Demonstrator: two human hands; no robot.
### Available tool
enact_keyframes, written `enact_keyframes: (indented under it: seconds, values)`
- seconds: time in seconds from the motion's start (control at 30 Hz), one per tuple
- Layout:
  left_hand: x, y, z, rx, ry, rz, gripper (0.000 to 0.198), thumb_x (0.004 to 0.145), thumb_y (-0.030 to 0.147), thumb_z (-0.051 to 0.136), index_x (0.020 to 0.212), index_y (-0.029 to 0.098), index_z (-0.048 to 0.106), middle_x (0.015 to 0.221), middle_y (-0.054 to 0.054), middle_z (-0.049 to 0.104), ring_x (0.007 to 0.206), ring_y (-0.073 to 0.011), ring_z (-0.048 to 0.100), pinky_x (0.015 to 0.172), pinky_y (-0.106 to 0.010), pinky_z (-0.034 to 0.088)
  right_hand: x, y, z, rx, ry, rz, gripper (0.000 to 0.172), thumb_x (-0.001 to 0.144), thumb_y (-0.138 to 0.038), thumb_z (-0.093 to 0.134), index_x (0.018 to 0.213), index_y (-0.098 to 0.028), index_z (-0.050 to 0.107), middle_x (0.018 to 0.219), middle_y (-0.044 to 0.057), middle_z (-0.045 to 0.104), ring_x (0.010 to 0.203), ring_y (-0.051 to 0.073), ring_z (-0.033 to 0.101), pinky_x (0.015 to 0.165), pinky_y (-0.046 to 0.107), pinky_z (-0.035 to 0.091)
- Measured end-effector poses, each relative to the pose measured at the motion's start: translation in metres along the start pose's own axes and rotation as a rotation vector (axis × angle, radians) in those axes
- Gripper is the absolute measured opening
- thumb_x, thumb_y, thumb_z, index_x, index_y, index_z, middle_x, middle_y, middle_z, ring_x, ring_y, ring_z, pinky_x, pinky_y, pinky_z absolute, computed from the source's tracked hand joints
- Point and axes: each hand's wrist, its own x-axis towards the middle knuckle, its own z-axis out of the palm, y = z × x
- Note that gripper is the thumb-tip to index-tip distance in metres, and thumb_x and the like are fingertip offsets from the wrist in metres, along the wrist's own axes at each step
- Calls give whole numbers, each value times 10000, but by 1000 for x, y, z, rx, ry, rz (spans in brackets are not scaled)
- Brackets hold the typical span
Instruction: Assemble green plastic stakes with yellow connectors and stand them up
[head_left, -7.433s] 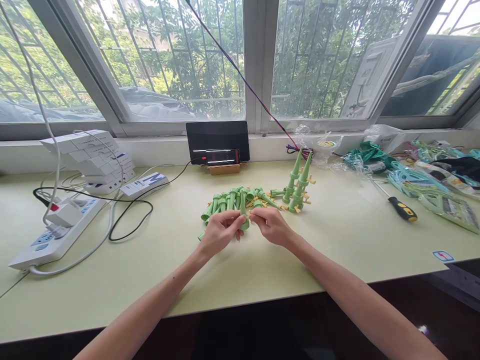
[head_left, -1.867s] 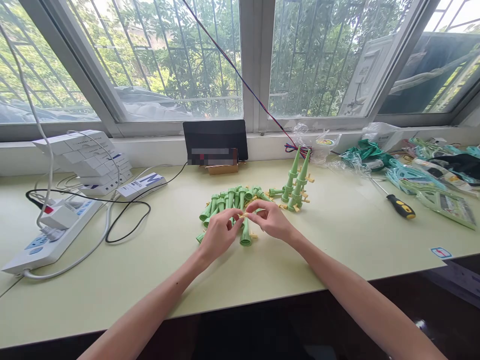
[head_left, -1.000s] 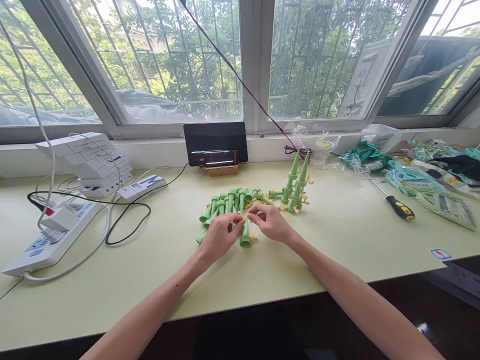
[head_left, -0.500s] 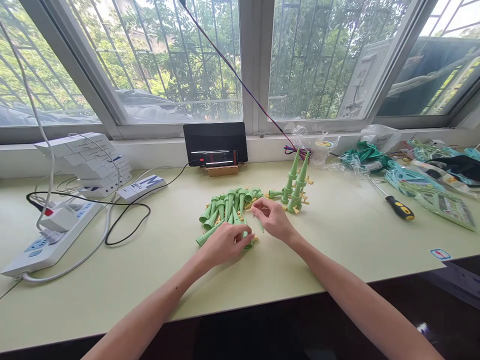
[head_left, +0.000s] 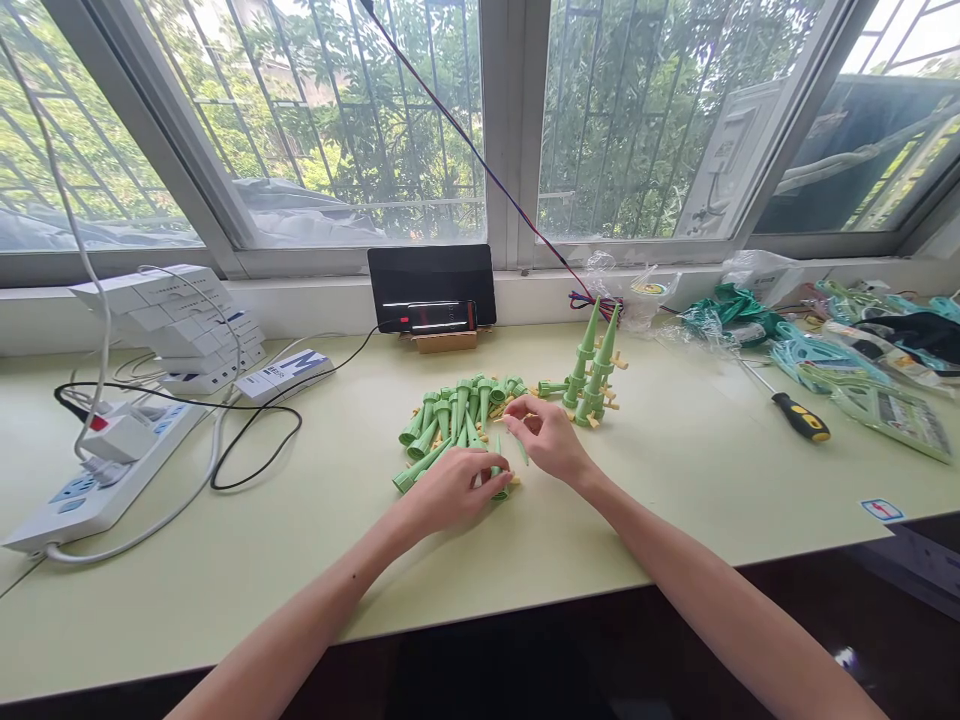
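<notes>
My left hand point(head_left: 459, 488) is closed around a green cone-shaped plastic spike point(head_left: 498, 490) that has a small yellow valve at its side. It rests low over the near edge of a pile of similar green spikes point(head_left: 442, 410). To its right, my right hand point(head_left: 546, 438) pinches a small yellow piece, like a valve, between thumb and fingertips; the fingers partly hide it. A thin green tip point(head_left: 523, 452) shows just under the right hand. Behind that hand, two stacks of green spikes point(head_left: 598, 375) with yellow valves stand upright.
At the back stands a black tablet point(head_left: 431, 270) with a phone before it. A power strip point(head_left: 105, 490), cables and stacked white boxes point(head_left: 169, 325) occupy the left. A screwdriver point(head_left: 799, 416) and bagged teal items point(head_left: 806, 350) lie on the right.
The spike in my left hand has shifted slightly right and tilted more upright. My right hand stays nearly where it was.
</notes>
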Motion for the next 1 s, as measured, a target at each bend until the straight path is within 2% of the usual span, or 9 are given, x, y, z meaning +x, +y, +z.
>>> enact_keyframes:
  seconds: [0.17, 0.33, 0.57, 0.8, 1.0]
  values:
    - [0, 1, -1, -41, -39, -31, 332, 930, 475, 483, 960, 239, 716, 667, 18, 595, 585, -120, 485, 589, -244, 343, 0, 1, 0, -2, 1, 11, 188, 873, -361, 558, 885, -192, 638, 815, 31, 660, 518, 113, 520, 472, 254, 404]
    - [-1, 1, -4, -108, -80, -55, 337, 865, 524, 571, 992, 244, 709, 634, 41, 537, 549, -102, 449, 566, -236, 332, 0, 3, 1, -2, 2, 3, 188, 881, -355, 555, 888, -193, 650, 819, 35, 670, 559, 127, 548, 505, 256, 422]
    - [0, 0, -4, -183, -82, -99, 338, 819, 532, 624, 947, 232, 711, 631, 47, 479, 534, -90, 402, 535, -232, 294, 0, 5, 1, 0, 7, -4, 201, 892, -367, 540, 892, -192, 639, 814, 36, 661, 596, 142, 569, 530, 259, 436]
    - [0, -1, -2, -301, -71, -127, 306, 777, 485, 668, 921, 216, 685, 648, 53, 443, 496, -71, 340, 495, -222, 253, 0, 3, 1, -1, 3, -2, 213, 897, -387, 531, 872, -194, 618, 755, 20, 626, 551, 132, 533, 509, 258, 414]
    - [-1, -1, -3, -347, -75, -140, 284, 772, 450, 679, 934, 220, 643, 585, 78, 386, 473, -75, 323, 481, -218, 233, 0, 1, 0, -8, 15, 6, 227, 898, -400, 529, 866, -193, 617, 791, 35, 653, 601, 150, 581, 545, 269, 448]
